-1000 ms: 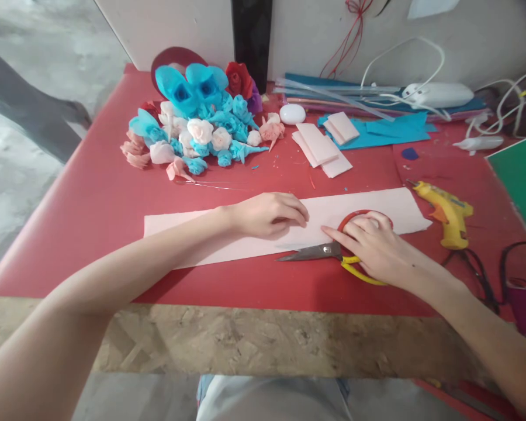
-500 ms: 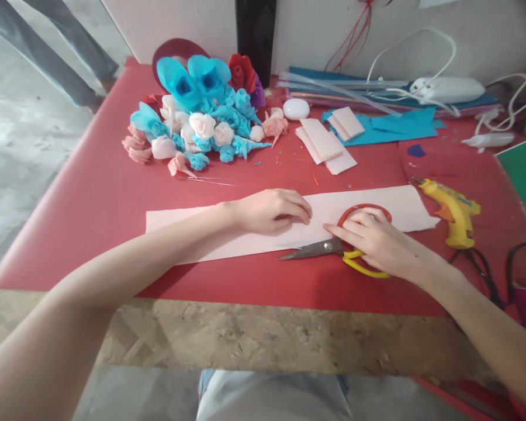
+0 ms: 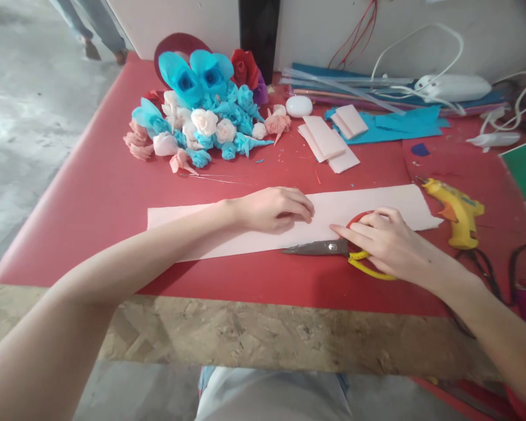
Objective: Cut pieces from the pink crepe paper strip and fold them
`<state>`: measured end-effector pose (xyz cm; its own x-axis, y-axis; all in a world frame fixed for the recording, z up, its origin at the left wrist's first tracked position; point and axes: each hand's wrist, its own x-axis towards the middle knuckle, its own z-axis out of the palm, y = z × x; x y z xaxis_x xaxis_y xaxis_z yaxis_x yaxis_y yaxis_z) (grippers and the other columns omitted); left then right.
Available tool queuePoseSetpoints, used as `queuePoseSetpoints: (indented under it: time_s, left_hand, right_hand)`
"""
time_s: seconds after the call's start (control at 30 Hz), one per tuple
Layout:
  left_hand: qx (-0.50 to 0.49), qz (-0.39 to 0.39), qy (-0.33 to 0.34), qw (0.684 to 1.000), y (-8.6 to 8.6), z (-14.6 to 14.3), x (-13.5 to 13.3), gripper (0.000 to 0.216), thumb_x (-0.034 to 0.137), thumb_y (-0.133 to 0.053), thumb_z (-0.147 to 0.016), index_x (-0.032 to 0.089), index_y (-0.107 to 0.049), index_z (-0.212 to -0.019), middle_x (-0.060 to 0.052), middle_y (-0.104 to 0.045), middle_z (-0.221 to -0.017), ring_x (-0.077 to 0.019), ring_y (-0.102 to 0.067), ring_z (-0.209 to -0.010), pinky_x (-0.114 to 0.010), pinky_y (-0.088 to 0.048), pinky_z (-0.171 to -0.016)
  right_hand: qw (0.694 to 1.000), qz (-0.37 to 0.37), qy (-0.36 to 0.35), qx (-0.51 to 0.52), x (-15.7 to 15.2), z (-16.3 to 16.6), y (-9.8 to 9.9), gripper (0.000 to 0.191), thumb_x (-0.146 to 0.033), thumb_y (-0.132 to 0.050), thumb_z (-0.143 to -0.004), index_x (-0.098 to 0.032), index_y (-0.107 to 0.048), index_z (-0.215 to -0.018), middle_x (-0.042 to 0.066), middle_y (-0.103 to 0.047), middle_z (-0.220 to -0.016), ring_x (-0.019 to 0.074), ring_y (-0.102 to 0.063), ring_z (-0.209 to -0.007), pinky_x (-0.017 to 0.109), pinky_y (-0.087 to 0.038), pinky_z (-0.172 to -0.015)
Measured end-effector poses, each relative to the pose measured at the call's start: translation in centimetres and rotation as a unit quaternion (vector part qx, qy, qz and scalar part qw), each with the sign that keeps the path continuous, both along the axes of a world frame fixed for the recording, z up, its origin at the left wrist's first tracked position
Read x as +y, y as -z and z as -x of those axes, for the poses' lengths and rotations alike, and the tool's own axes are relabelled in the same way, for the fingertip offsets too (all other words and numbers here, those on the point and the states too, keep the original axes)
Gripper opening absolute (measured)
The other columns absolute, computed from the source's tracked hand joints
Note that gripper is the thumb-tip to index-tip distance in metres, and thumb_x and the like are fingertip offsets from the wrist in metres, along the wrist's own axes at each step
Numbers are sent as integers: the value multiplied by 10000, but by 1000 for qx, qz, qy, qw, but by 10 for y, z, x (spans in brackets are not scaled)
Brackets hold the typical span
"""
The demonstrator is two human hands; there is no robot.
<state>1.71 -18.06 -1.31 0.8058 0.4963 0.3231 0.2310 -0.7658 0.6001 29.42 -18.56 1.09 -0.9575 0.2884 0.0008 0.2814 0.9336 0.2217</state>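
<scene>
A long strip of pale pink crepe paper (image 3: 359, 202) lies flat across the red tabletop. My left hand (image 3: 280, 209) rests on its middle, fingers loosely bent with the tips against the paper and the thumb apart from them. My right hand (image 3: 383, 240) grips scissors (image 3: 318, 248) with one red and one yellow handle loop. Their dark blades point left along the strip's near edge and look nearly closed; whether paper sits between them I cannot tell.
Blue, white and pink paper flowers (image 3: 204, 123) are heaped at the back left. Folded pink paper pieces (image 3: 324, 137) and blue paper (image 3: 403, 124) lie behind the strip. A yellow glue gun (image 3: 458, 210) is at right. Another person's legs (image 3: 96, 26) show beyond the table.
The scissors' handles have come closer together and the blades have closed, with my right hand slightly further right. My left hand stays on the paper. The other person's legs have shifted.
</scene>
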Motion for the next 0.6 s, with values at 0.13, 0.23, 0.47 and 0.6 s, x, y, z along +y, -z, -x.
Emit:
queuePoseSetpoints:
  time_s: [0.13,0.23,0.47,0.6]
  left_hand:
    - [0,2,-3,1000,1,0,1,389,0,-416,-728,159,-663,-983,-107,-652,-1095,-196,-589,-1011,-335,-460,-924]
    - [-1,2,-6,1000,1,-1,1,375,6,-424,-736,157,-665,-981,-106,-654,-1090,-194,-590,-1010,-326,-460,-922]
    - [-22,-3,-13,1000,3,-2,0,361,8,-428,-730,144,-672,-958,-108,-667,-1060,-195,-601,-979,-327,-474,-892]
    - [-22,-2,-16,1000,2,-3,-1,374,3,-419,-718,155,-675,-945,-106,-672,-1052,-196,-608,-967,-338,-477,-885]
  right_hand:
    - [997,-48,44,-30,-10,2,3,562,-40,-419,-686,-52,-489,-1244,90,-599,-862,239,-452,-821,394,-301,-837]
    - [996,-54,51,-40,-14,7,5,549,-51,-418,-717,-45,-471,-1264,81,-594,-861,240,-451,-823,397,-297,-855]
    - [996,-81,12,-20,-13,28,4,511,-55,-402,-742,-38,-503,-1243,86,-591,-823,238,-443,-794,395,-290,-831]
    - [998,-67,6,-5,-11,33,5,508,-45,-405,-731,-44,-521,-1225,87,-598,-829,234,-442,-804,388,-288,-834]
